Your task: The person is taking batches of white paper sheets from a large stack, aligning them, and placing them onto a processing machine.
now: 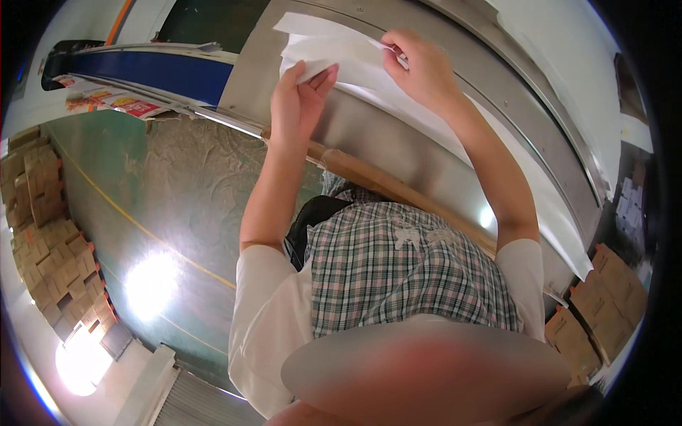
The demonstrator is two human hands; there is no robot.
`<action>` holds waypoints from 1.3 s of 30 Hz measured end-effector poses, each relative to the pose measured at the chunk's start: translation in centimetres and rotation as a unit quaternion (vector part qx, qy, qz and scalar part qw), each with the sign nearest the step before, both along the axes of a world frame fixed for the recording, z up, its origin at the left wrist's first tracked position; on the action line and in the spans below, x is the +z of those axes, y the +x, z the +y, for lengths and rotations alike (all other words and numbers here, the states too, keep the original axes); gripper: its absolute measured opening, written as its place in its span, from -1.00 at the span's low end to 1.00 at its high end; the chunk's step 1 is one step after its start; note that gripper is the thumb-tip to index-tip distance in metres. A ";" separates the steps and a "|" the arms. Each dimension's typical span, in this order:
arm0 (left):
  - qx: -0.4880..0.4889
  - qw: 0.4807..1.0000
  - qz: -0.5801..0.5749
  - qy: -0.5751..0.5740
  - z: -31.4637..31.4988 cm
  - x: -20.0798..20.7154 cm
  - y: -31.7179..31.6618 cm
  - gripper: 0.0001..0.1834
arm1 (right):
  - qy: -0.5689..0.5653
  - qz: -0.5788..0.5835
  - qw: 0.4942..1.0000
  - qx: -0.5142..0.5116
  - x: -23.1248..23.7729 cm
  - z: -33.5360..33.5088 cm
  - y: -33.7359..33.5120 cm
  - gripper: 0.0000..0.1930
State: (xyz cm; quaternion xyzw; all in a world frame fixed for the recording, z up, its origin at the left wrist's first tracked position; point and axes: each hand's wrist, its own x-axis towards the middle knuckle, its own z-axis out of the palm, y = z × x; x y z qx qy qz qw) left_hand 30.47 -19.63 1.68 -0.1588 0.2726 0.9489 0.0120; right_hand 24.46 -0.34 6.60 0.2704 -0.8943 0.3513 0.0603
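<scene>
A long, thin white sheet (362,67), like paper or film, stretches across a brushed-metal machine top (252,89) in front of me. Its far left end is lifted and wavy. My right hand (420,69) pinches the sheet's upper edge between thumb and curled fingers. To its left, my left hand (304,103) has its thumb and bent fingers around a fold of the same sheet. From there the sheet runs down to the right, passing behind my right forearm.
A blue conveyor belt (156,74) leads off left from the machine, with printed red-and-white packaging (131,105) along its side. Stacked cardboard boxes stand at far left (60,270) and lower right (611,291). A brown edge strip (362,174) runs along the machine's front, close to my checked apron.
</scene>
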 end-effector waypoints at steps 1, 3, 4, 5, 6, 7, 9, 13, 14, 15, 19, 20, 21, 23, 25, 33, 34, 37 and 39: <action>0.006 1.000 -0.025 0.000 0.3 0.1 -0.7 -0.60 | 0.002 0.001 1.000 0.000 0.1 0.1 0.4 -0.90; -0.012 1.000 -0.013 0.015 0.0 -0.4 -2.3 -0.58 | 0.007 0.107 0.994 0.028 0.5 -0.1 0.7 -0.91; -0.028 0.999 -0.003 0.029 -0.2 -0.8 -3.1 -0.55 | 0.008 0.109 0.994 0.029 0.3 -0.3 0.9 -0.91; -0.034 0.999 -0.001 0.031 -0.4 -1.3 -4.1 -0.55 | 0.031 0.119 0.992 0.029 -0.4 -0.4 1.2 -0.90; -0.042 0.999 -0.005 0.002 -1.2 -1.6 -4.9 -0.62 | 0.051 0.128 0.990 0.033 -1.1 -0.6 1.6 -0.90; -0.050 0.998 -0.009 -0.028 -1.9 -1.9 -5.5 -0.69 | 0.051 0.130 0.990 0.031 -1.9 -0.8 1.7 -0.90; -0.059 0.995 -0.019 -0.080 -3.0 -0.8 -6.7 -0.55 | 0.091 0.113 0.987 0.071 -4.1 -1.2 1.5 -0.86; -0.077 0.963 -0.015 -0.256 -4.5 -0.9 -8.7 -0.47 | 0.115 0.119 0.981 0.097 -6.3 -2.0 1.6 -0.80; -0.083 0.934 -0.010 -0.347 -4.6 -1.1 -9.2 -0.56 | 0.116 0.127 0.979 0.106 -6.5 -2.3 1.6 -0.77; -0.083 0.934 -0.010 -0.348 -4.8 -1.3 -9.6 -0.56 | 0.117 0.134 0.977 0.114 -6.6 -2.4 1.6 -0.74; -0.087 0.789 0.034 -0.607 -6.2 -3.1 -10.4 -0.51 | 0.106 0.120 0.979 0.122 -6.3 -2.8 2.1 -0.68; -0.088 0.733 0.058 -0.672 -6.2 -2.8 -10.7 -0.50 | 0.113 0.110 0.981 0.114 -6.2 -2.4 2.3 -0.66; -0.092 0.733 0.063 -0.671 -6.2 -2.5 -11.0 -0.50 | 0.119 0.099 0.982 0.107 -6.1 -2.1 2.5 -0.65; -0.020 0.498 0.128 -0.857 -5.8 -1.7 -11.1 -0.57 | 0.126 0.092 0.983 0.096 -5.9 -1.3 2.9 -0.65; -0.035 0.490 0.222 -0.843 -3.5 -1.3 -11.5 -0.62 | 0.138 0.085 0.984 0.073 -6.1 -0.5 3.2 -0.64; -0.186 0.441 0.136 -0.868 4.4 -3.6 -11.2 -0.59 | 0.196 0.059 0.979 0.002 -5.6 6.0 5.7 -0.62; -0.177 0.393 0.140 -0.891 3.7 -4.4 -10.8 -0.63 | 0.187 0.058 0.981 -0.002 -5.7 7.8 6.6 -0.62; -0.159 0.323 0.147 -0.921 -2.3 -7.0 -8.1 -0.66 | 0.193 0.044 0.979 -0.056 -5.4 13.9 10.9 -0.62; -0.139 0.377 0.054 -0.914 -3.2 -4.4 -5.5 -0.70 | 0.210 0.029 0.969 -0.124 -4.9 19.0 14.3 -0.64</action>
